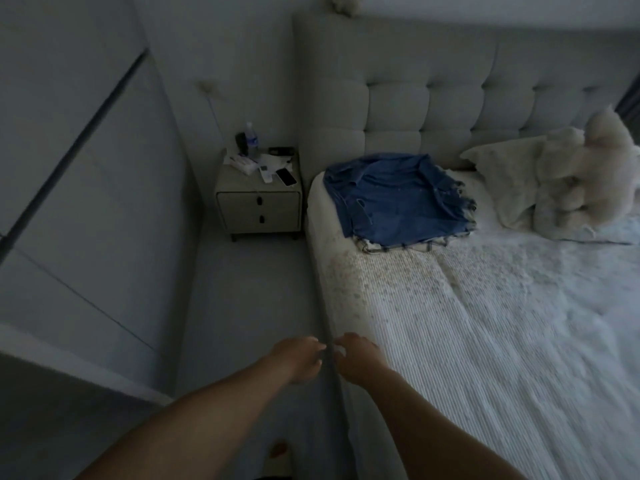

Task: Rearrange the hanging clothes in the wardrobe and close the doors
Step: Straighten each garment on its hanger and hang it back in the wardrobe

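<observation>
This is a bedroom in a home. There is a bed [485,341] with a tufted headboard [433,98], a small nightstand [258,202] with two drawers beside it, and a plush toy [585,168] near a pillow [502,174]. A wardrobe door [69,168] stands on the left.
</observation>
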